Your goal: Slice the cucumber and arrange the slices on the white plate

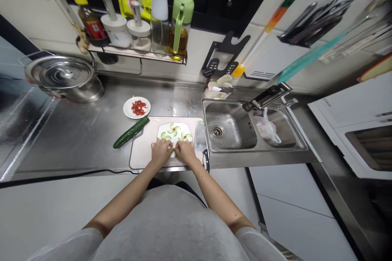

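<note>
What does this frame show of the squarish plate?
The squarish plate is white and ceramic-looking, with rounded corners and a thin dark edge. It lies flat on the pale cutting board. Green-edged slices form flower shapes on it, some with red centres. The left hand and right hand hide its near corners; contact is unclear.

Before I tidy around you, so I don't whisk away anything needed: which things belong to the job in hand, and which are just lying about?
Likely in the job:
squarish plate with green-edged slices
cutting board beneath it
whole cucumber
knife
round plate of red pieces

Seemingly just lying about:
steel pot
plastic bag in the sink
green-topped bottle
</note>
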The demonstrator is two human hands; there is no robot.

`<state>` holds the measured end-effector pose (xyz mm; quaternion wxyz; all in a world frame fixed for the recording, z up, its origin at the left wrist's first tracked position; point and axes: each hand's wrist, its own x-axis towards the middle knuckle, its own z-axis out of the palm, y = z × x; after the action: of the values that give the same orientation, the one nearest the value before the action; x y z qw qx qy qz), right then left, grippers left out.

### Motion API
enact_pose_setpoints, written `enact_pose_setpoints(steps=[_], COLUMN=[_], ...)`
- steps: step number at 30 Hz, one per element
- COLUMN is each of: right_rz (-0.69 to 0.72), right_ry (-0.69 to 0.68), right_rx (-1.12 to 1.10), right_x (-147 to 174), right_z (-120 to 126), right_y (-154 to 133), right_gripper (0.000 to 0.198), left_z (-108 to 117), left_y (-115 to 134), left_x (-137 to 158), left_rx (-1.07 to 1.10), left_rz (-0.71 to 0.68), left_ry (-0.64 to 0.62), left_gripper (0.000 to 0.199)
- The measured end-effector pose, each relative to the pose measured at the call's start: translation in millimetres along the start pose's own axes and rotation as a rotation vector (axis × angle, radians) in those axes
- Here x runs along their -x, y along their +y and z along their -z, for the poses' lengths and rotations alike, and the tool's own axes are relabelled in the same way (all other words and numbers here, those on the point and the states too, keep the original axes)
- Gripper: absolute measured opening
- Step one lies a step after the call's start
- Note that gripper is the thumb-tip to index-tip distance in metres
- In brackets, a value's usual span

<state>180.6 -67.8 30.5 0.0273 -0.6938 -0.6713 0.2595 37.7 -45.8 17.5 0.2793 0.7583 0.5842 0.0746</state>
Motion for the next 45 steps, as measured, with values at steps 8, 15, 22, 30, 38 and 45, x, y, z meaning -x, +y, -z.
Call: enact_pose_setpoints(steps=[8,15,22,30,38,45], right_rz=[0.000,-0.050,-0.082,-0.126,-0.064,-0.041], right_ry=[0.059,0.119,0.219,0.295,0.369,0.389], right_rx=[-0.069,-0.122,-0.229,-0.302,-0.353,-0.388], right_x=[0,1,12,25,28,22], right_z=[1,11,24,36,40,43], right_y=[7,16,33,52,60,67], right_gripper=[0.009,0.010,0.015,0.025,0.036,0.042], left_z=[4,11,26,46,80,125], left_y=[1,-3,-5,-8,-42,-85], left_x=[0,0,-2,-19,-50,-81], left_rx=[0.001,0.015,0.073,0.144,0.207,0.142], left_rz=[0.044,0.079,0.115,0.159,0.270,0.399], left_ry=[-0.021,-0.017,0.044,0.198,0.374,0.438], left_gripper=[0.012,0.014,0.016,0.017,0.018,0.022])
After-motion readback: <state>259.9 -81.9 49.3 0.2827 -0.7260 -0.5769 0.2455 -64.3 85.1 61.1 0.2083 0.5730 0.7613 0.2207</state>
